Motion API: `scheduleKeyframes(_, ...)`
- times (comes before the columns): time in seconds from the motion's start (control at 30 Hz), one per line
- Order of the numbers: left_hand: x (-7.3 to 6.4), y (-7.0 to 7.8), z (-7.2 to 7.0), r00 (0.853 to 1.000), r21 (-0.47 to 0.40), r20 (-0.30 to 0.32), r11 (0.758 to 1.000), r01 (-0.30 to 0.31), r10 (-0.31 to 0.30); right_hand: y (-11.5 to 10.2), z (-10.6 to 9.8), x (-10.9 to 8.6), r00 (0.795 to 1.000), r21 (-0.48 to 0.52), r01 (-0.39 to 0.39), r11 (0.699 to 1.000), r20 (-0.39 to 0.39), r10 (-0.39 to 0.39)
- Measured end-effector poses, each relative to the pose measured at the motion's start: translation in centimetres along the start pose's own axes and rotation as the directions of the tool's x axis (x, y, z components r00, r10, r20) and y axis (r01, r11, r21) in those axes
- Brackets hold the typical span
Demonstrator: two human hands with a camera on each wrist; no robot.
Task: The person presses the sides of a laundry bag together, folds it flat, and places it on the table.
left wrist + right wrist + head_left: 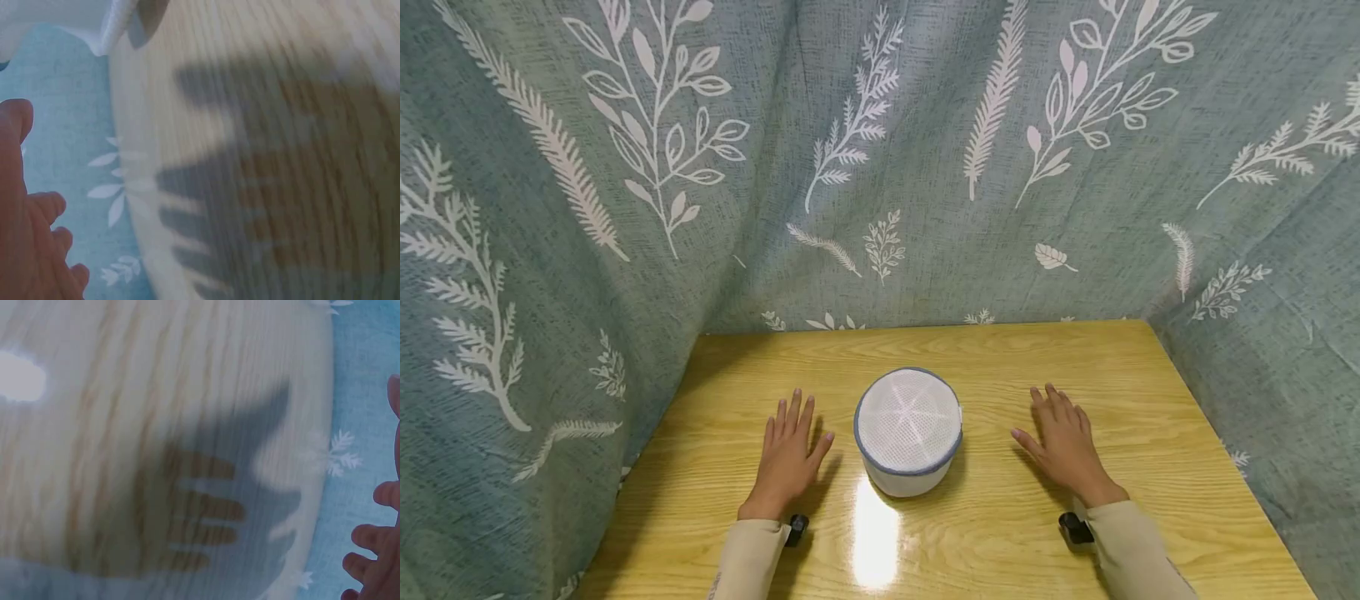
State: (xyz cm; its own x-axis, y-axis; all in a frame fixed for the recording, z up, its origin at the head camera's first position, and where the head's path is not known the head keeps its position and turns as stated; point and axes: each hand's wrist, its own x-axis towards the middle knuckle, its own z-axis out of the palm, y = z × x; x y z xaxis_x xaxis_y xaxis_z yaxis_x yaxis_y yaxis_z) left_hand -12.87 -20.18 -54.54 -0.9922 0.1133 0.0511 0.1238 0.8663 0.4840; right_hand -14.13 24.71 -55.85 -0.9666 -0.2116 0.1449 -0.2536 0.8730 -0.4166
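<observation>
A round white container (908, 421) with a mesh top and blue piping round its rim stands on the table between the hands. To its left, my left hand (788, 462) hovers palm down with straight fingers, apart from it. On the other side my right hand (1063, 446) is held out the same way, fingers spread and holding nothing. The left wrist view has my left hand (37, 231) at its left edge, with part of the white container (69, 19) at the top. In the right wrist view my right hand (378, 550) shows at the right edge, over its shadow.
The wooden table (1000, 542) has a bright light reflection in front of the container. A grey-green curtain (925, 167) with white leaf prints hangs behind the table and along both sides. A black wrist camera (797, 530) sits at the left cuff, another wrist camera (1077, 528) at the right.
</observation>
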Motion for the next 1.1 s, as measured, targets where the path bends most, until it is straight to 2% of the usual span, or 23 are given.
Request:
scheduleKeyframes(0.27,0.0,1.0,-0.2,1.000,0.016,-0.018,1.000,-0.023,0.023,-1.3,0.1,0.4,1.000,-0.027,0.013,1.000,0.022,-0.013)
scheduleKeyframes(0.43,0.1,1.4,-0.2,0.999,0.032,-0.035,0.999,-0.026,0.027,-2.1,0.2,0.8,0.999,-0.026,0.049,0.998,-0.013,-0.050)
scheduleKeyframes(0.57,0.2,1.8,-0.2,0.999,0.014,-0.027,1.000,-0.023,0.023,-2.9,0.4,1.0,0.996,-0.007,0.076,0.997,-0.043,-0.077)
scheduleKeyframes(0.7,0.3,2.4,-0.3,0.999,-0.032,-0.026,0.999,-0.026,0.025,-3.7,0.4,1.2,0.994,0.014,0.092,0.996,-0.065,-0.091)
scheduleKeyframes(0.9,0.2,3.3,-0.4,0.998,-0.121,-0.062,0.992,-0.039,0.031,-5.4,0.1,1.5,0.991,0.083,0.104,0.991,-0.096,-0.096)
scheduleKeyframes(1.1,0.0,3.9,-0.4,0.995,-0.269,-0.086,0.960,-0.073,0.052,-6.8,0.1,1.8,0.990,0.182,0.114,0.977,-0.108,-0.096)
